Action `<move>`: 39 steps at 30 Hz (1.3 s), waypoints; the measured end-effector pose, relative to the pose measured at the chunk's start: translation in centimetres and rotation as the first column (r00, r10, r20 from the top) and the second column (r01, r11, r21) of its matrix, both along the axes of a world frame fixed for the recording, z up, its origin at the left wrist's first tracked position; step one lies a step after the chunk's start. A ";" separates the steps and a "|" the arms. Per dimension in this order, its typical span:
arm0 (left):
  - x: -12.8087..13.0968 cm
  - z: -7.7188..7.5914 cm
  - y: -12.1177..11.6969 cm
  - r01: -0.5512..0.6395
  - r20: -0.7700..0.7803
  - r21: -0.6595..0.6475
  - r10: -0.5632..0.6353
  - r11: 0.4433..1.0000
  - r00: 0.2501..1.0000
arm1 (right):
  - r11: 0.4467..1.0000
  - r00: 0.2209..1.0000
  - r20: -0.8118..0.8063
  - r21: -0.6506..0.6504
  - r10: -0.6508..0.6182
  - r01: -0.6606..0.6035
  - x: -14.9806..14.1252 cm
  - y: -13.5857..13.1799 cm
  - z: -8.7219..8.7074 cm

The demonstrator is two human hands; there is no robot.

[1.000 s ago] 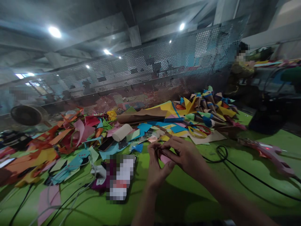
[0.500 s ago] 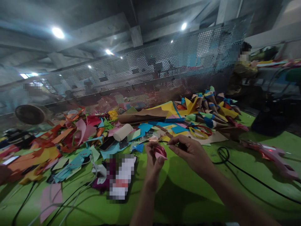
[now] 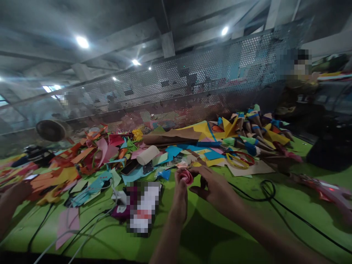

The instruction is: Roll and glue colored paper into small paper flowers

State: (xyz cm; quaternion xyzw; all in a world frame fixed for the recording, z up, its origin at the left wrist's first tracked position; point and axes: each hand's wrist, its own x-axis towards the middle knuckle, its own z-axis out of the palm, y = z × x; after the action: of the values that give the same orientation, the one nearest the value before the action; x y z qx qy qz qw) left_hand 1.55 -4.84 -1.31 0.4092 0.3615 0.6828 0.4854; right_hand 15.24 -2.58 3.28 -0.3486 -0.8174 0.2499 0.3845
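My left hand (image 3: 180, 194) is raised over the green table (image 3: 220, 234) and pinches a small pink rolled paper rose (image 3: 186, 176) at its fingertips. Just right of it is my right hand (image 3: 216, 187); its thumb and fingers are loosely curled near the rose and nothing shows in them. Both forearms come in from the bottom edge.
A heap of coloured paper scraps (image 3: 90, 161) covers the table's left and back. A pile of paper cones (image 3: 255, 135), red-and-yellow scissors (image 3: 238, 159), a pink glue gun (image 3: 327, 189), black cables (image 3: 275, 198), a paper roll (image 3: 148, 154) and a perforated metal screen (image 3: 192, 84) lie around. Another person's hand (image 3: 12, 201) shows at left.
My hands were closed together around the pink paper; they have parted, the left now holds the rolled rose up alone. The camera turned slightly left.
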 end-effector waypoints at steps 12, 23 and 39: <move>0.0 2.6 0.5 0.201 -0.050 -0.160 -0.211 0.966 0.976 | 0.983 0.982 -0.038 0.011 0.184 -0.184 2.0 3.0 1.2; 0.7 0.5 5.3 -0.005 -0.433 0.086 0.042 0.996 0.900 | 0.979 0.977 -0.168 -0.180 -0.128 0.098 5.7 5.4 0.6; -0.3 0.8 4.1 -0.164 -0.782 0.208 0.264 0.964 0.564 | 0.930 0.948 -0.266 -0.361 -0.173 0.068 4.9 4.0 -0.6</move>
State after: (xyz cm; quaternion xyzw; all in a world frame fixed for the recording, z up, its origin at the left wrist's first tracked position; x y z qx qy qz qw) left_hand 1.28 -0.79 -0.55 0.6521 0.5494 0.4973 0.1599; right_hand 20.17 1.44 2.66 -0.4200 -0.6712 0.4146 0.4485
